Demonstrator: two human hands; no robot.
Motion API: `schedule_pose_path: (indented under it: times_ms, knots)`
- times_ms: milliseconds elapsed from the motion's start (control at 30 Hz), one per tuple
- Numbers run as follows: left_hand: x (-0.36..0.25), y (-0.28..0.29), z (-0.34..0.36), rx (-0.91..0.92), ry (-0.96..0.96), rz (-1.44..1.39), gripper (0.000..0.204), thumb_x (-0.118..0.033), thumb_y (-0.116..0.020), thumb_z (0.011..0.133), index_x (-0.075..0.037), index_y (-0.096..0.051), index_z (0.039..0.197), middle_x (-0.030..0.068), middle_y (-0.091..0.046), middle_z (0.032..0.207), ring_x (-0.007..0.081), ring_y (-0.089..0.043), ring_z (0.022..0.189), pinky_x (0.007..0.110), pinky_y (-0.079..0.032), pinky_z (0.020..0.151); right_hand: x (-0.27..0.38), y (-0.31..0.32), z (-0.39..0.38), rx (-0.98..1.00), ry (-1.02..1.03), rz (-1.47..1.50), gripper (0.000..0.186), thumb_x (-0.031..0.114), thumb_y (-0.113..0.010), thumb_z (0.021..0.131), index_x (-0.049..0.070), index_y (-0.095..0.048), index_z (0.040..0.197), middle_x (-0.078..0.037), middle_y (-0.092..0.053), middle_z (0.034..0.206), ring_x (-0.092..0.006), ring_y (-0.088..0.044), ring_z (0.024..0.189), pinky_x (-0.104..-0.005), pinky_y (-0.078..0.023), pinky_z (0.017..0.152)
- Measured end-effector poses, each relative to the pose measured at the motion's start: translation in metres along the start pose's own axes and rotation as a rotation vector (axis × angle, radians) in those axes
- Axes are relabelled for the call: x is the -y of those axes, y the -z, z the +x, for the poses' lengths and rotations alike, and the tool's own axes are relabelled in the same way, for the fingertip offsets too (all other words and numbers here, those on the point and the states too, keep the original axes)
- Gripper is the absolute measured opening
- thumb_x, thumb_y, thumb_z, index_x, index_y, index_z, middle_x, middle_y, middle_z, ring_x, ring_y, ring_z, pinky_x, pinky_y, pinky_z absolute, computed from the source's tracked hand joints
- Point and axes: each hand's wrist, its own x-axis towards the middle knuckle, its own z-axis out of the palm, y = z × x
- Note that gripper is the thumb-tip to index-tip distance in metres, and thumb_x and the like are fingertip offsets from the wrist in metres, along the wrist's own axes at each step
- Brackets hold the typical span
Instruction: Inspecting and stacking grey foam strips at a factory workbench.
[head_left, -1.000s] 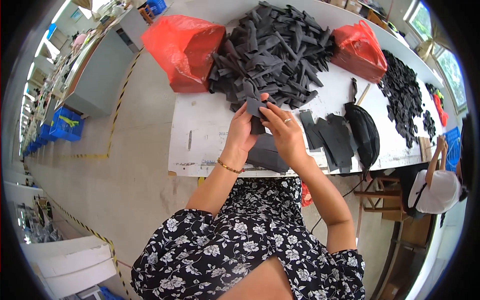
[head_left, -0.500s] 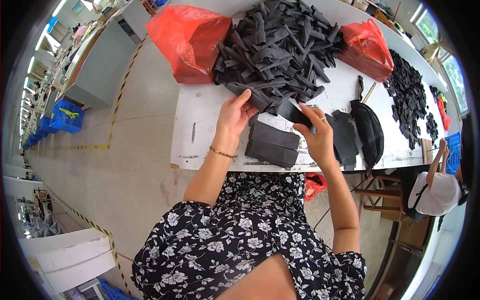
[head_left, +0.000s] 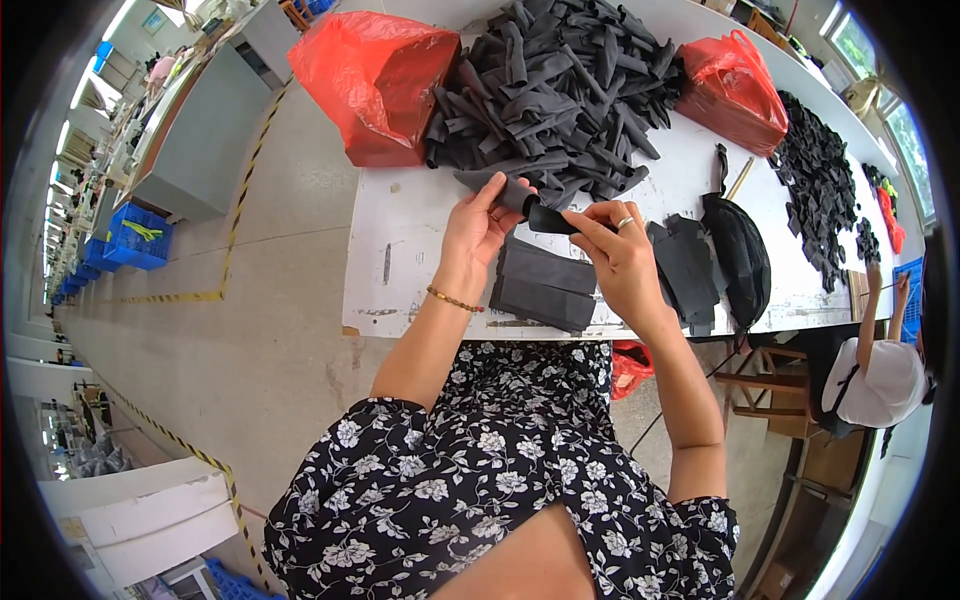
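My left hand (head_left: pixel 478 230) grips a dark grey fabric piece (head_left: pixel 508 195) at the front of a big heap of similar folded pieces (head_left: pixel 545 90). My right hand (head_left: pixel 610 250), with a ring on it, pinches a black flat strip (head_left: pixel 548 221) whose far end meets the piece in my left hand. Below my hands lies a neat stack of flat dark pieces (head_left: pixel 540 285) near the table's front edge. To the right are loose black flat pieces (head_left: pixel 685 280) and a black zipped pouch (head_left: pixel 735 260).
Two red plastic bags (head_left: pixel 385 90) (head_left: pixel 730 95) flank the heap on the white table (head_left: pixel 400 290). A pile of small black pieces (head_left: pixel 815 180) lies farther right. A co-worker in white (head_left: pixel 870 390) sits at the right, near a wooden stool (head_left: pixel 760 380). Blue crates (head_left: pixel 135 240) stand left.
My hands parted from their joint hold, uncovering the flat stack. Since half a second ago, my right hand has moved left with the black strip toward the piece in my left hand.
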Motion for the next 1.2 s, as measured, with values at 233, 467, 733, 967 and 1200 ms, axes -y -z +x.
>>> schedule_pose_path:
  times_ms: [233, 467, 733, 967, 1200]
  knots:
    - [0.004, -0.007, -0.009, 0.04, 0.034, 0.028, 0.025, -0.016, -0.059, 0.095, 0.004, -0.056, 0.11, 0.018, -0.066, 0.11, 0.0263, -0.067, 0.097, 0.036, -0.059, 0.082, -0.007, 0.0, 0.002, -0.068, 0.154, -0.278, 0.029, 0.0, -0.068, 0.074, 0.008, -0.071, 0.102, -0.005, -0.058, 0.093, -0.0251, -0.053, 0.087, -0.0381, -0.044, 0.075]
    - [0.009, -0.035, -0.035, 0.053, -0.15, 0.052, 0.022, -0.012, -0.06, 0.094, 0.0, -0.052, 0.111, 0.018, -0.067, 0.106, 0.0254, -0.069, 0.091, 0.037, -0.061, 0.077, -0.003, -0.007, 0.004, -0.173, 0.25, -0.475, 0.029, 0.003, -0.065, 0.073, 0.007, -0.069, 0.102, -0.003, -0.057, 0.097, -0.025, -0.052, 0.088, -0.0395, -0.043, 0.075]
    - [0.012, -0.067, -0.052, 0.283, -0.356, 0.02, 0.025, -0.022, -0.056, 0.097, -0.002, -0.055, 0.113, 0.0159, -0.068, 0.103, 0.0303, -0.063, 0.107, 0.044, -0.051, 0.095, 0.017, -0.026, 0.003, -0.218, 0.199, -0.123, 0.059, 0.005, -0.076, 0.069, 0.005, -0.056, 0.124, -0.013, -0.056, 0.11, -0.0328, -0.054, 0.094, -0.0431, -0.045, 0.083]
    - [0.018, -0.058, -0.047, 0.465, -0.351, 0.113, 0.028, -0.029, -0.048, 0.101, -0.004, -0.061, 0.104, 0.014, -0.068, 0.097, 0.0314, -0.058, 0.117, 0.044, -0.043, 0.103, 0.009, -0.015, -0.015, -0.074, 0.09, -0.112, 0.041, -0.005, -0.07, 0.071, 0.002, -0.052, 0.106, -0.019, -0.056, 0.109, -0.0386, -0.057, 0.101, -0.0438, -0.049, 0.084]
    - [0.017, -0.06, -0.043, 0.316, -0.264, -0.056, 0.028, -0.029, -0.05, 0.1, -0.003, -0.06, 0.105, 0.0136, -0.069, 0.105, 0.0304, -0.057, 0.118, 0.042, -0.043, 0.102, 0.008, -0.008, -0.002, -0.021, 0.099, -0.1, 0.036, 0.0, -0.072, 0.073, 0.004, -0.053, 0.103, -0.018, -0.057, 0.106, -0.0383, -0.059, 0.094, -0.0428, -0.05, 0.077]
